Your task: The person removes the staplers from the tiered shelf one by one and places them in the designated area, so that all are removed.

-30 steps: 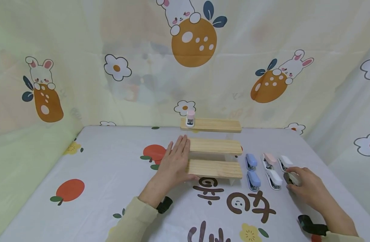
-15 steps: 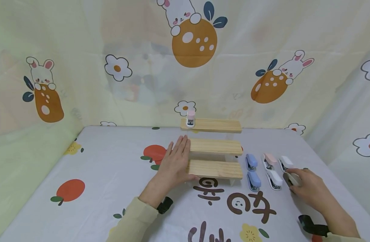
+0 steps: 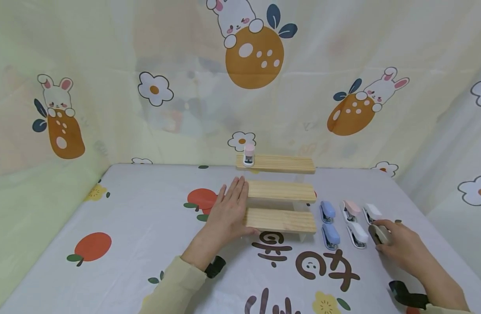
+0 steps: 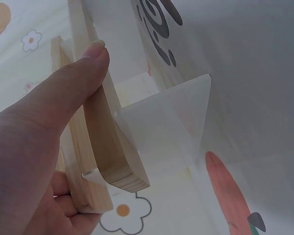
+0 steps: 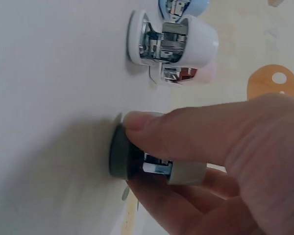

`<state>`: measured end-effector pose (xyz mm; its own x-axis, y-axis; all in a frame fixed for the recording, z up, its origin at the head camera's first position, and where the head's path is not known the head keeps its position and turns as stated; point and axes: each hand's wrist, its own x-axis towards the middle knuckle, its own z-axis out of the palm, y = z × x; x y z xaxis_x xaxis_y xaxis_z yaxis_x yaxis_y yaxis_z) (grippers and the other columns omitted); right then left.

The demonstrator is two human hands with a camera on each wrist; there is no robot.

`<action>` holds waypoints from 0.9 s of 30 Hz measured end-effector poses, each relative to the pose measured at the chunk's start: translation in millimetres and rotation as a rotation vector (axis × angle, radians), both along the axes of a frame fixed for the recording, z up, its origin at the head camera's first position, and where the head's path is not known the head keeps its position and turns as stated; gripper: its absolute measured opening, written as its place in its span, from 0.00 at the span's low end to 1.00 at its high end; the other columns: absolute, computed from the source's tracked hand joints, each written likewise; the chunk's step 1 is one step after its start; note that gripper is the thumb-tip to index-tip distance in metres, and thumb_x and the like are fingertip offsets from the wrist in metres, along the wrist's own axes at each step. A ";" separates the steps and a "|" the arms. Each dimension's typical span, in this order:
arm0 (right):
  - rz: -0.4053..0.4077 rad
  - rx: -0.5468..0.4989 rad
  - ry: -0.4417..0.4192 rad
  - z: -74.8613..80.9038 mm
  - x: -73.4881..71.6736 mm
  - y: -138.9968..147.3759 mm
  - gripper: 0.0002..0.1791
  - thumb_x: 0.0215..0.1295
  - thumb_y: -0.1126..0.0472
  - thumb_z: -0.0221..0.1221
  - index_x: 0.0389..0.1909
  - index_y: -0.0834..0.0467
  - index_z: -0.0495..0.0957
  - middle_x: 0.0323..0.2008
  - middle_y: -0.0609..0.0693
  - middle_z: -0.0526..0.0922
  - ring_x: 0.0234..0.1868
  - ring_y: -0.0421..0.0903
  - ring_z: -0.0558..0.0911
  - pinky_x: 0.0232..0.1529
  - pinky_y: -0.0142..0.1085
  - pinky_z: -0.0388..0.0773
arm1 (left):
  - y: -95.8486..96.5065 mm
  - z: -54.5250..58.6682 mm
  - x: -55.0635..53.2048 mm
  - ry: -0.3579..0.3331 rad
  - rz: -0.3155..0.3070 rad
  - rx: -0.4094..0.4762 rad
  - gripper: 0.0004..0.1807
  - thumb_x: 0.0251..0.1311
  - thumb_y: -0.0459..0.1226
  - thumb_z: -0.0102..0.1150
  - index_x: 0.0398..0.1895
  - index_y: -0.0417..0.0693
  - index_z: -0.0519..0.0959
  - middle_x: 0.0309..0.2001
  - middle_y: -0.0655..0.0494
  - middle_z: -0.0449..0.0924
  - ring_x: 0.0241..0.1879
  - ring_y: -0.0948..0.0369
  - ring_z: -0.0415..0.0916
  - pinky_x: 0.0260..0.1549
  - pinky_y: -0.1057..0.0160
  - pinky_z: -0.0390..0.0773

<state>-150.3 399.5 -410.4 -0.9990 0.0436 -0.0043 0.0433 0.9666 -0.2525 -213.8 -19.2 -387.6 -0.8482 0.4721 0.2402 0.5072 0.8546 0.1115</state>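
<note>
My left hand rests on the left end of a stepped wooden shelf, fingers straight along the middle board. In the left wrist view, its thumb touches the front edge of the lowest board. On the right, my right hand pinches a grey mini stapler between thumb and fingers, low over the table; whether it touches the cloth I cannot tell. Beside it stand two white staplers, a pink stapler and two blue staplers.
A pink-topped stapler stands at the left end of the shelf's top board. The shelf has clear plastic side supports. A white patterned cloth covers the table, and a printed curtain hangs behind.
The right hand and the grey stapler have barely shifted. The left hand has stayed on the shelf. The whole head view has drifted very slightly down and right.
</note>
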 end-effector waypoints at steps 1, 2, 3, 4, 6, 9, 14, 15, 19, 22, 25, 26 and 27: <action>0.002 0.002 0.000 -0.4 0.0 0.3 0.34 0.47 0.68 0.72 0.56 0.71 0.71 0.44 0.76 0.77 0.37 0.63 0.78 0.30 0.52 0.79 | 0.0 -0.1 0.0 -0.001 0.001 -0.002 0.73 0.35 0.65 0.76 0.78 0.37 0.48 0.80 0.45 0.46 0.80 0.51 0.43 0.78 0.48 0.48; -0.002 0.004 0.000 -0.6 -0.2 0.2 0.34 0.47 0.68 0.72 0.57 0.71 0.71 0.44 0.76 0.77 0.37 0.63 0.78 0.30 0.52 0.80 | 0.0 -0.1 0.1 -0.002 0.001 -0.001 0.73 0.35 0.65 0.76 0.78 0.37 0.48 0.80 0.45 0.46 0.80 0.51 0.43 0.78 0.48 0.48; -0.003 0.006 0.001 -1.0 -0.4 0.5 0.34 0.47 0.69 0.72 0.57 0.71 0.71 0.44 0.76 0.77 0.37 0.63 0.78 0.30 0.52 0.79 | 0.1 0.0 0.2 -0.006 0.001 0.000 0.73 0.35 0.65 0.77 0.78 0.37 0.48 0.80 0.45 0.46 0.80 0.51 0.43 0.78 0.48 0.48; -0.009 0.005 -0.001 -1.1 -0.5 0.3 0.34 0.47 0.69 0.71 0.57 0.71 0.71 0.44 0.76 0.77 0.37 0.63 0.78 0.30 0.52 0.80 | 0.2 -0.1 0.2 -0.007 0.000 0.000 0.73 0.34 0.65 0.77 0.78 0.37 0.48 0.80 0.45 0.46 0.80 0.51 0.43 0.78 0.48 0.48; -0.006 0.007 0.002 -2.4 -0.4 0.7 0.34 0.47 0.69 0.71 0.56 0.71 0.71 0.44 0.76 0.77 0.37 0.63 0.78 0.30 0.52 0.80 | 0.3 -0.1 0.4 -0.010 -0.001 0.000 0.73 0.34 0.65 0.77 0.78 0.37 0.48 0.80 0.45 0.46 0.80 0.51 0.43 0.78 0.48 0.48; -0.003 0.003 0.001 -3.2 0.1 0.8 0.34 0.47 0.67 0.72 0.56 0.72 0.71 0.45 0.76 0.78 0.37 0.62 0.78 0.29 0.50 0.78 | 0.3 -0.4 0.5 -0.010 -0.002 0.003 0.73 0.34 0.64 0.77 0.78 0.37 0.49 0.80 0.45 0.46 0.80 0.51 0.44 0.78 0.48 0.48; -0.017 -0.020 -0.017 2.7 3.1 0.1 0.34 0.53 0.61 0.70 0.58 0.71 0.70 0.48 0.77 0.76 0.39 0.63 0.77 0.30 0.46 0.77 | 0.1 -1.2 0.5 -0.004 -0.001 -0.002 0.73 0.34 0.65 0.77 0.78 0.37 0.49 0.80 0.45 0.47 0.80 0.51 0.44 0.78 0.48 0.49; -0.019 -0.026 -0.014 5.0 4.4 -0.2 0.33 0.54 0.60 0.69 0.59 0.71 0.70 0.49 0.77 0.75 0.40 0.65 0.77 0.30 0.48 0.78 | 0.1 -1.3 0.4 -0.003 -0.002 -0.004 0.73 0.34 0.65 0.76 0.78 0.37 0.49 0.80 0.45 0.47 0.80 0.51 0.44 0.78 0.48 0.49; 0.007 -0.032 0.046 16.4 9.1 -2.7 0.30 0.59 0.59 0.66 0.58 0.71 0.71 0.52 0.79 0.73 0.46 0.72 0.78 0.35 0.57 0.80 | 0.1 -1.3 -0.3 0.005 -0.007 -0.006 0.73 0.35 0.65 0.76 0.78 0.37 0.49 0.80 0.45 0.47 0.80 0.51 0.44 0.78 0.48 0.48; 0.033 -0.029 0.101 25.3 8.9 -7.3 0.28 0.60 0.60 0.65 0.57 0.70 0.73 0.53 0.79 0.73 0.45 0.73 0.78 0.35 0.59 0.81 | -0.1 -0.9 -0.8 0.008 -0.002 -0.010 0.73 0.34 0.65 0.76 0.78 0.37 0.48 0.80 0.45 0.46 0.80 0.51 0.43 0.78 0.48 0.48; 0.043 -0.030 0.138 33.6 6.9 -13.3 0.26 0.60 0.60 0.65 0.56 0.70 0.74 0.53 0.78 0.72 0.44 0.74 0.79 0.35 0.59 0.82 | -0.1 -0.7 -1.3 0.005 0.000 -0.013 0.73 0.35 0.65 0.76 0.78 0.37 0.48 0.80 0.45 0.46 0.80 0.52 0.43 0.78 0.49 0.47; 0.043 -0.030 0.148 36.0 6.2 -15.7 0.26 0.60 0.60 0.65 0.56 0.70 0.74 0.54 0.77 0.72 0.44 0.74 0.79 0.35 0.59 0.82 | -0.1 -0.7 -1.4 0.004 0.000 -0.015 0.73 0.35 0.65 0.76 0.78 0.37 0.48 0.80 0.45 0.46 0.80 0.52 0.43 0.78 0.49 0.47; 0.046 -0.033 0.158 38.3 5.7 -18.0 0.25 0.60 0.61 0.65 0.56 0.70 0.74 0.54 0.77 0.72 0.44 0.74 0.79 0.35 0.59 0.82 | 0.0 -0.7 -1.4 0.003 0.000 -0.015 0.73 0.35 0.65 0.76 0.78 0.37 0.48 0.80 0.45 0.46 0.80 0.52 0.43 0.78 0.49 0.47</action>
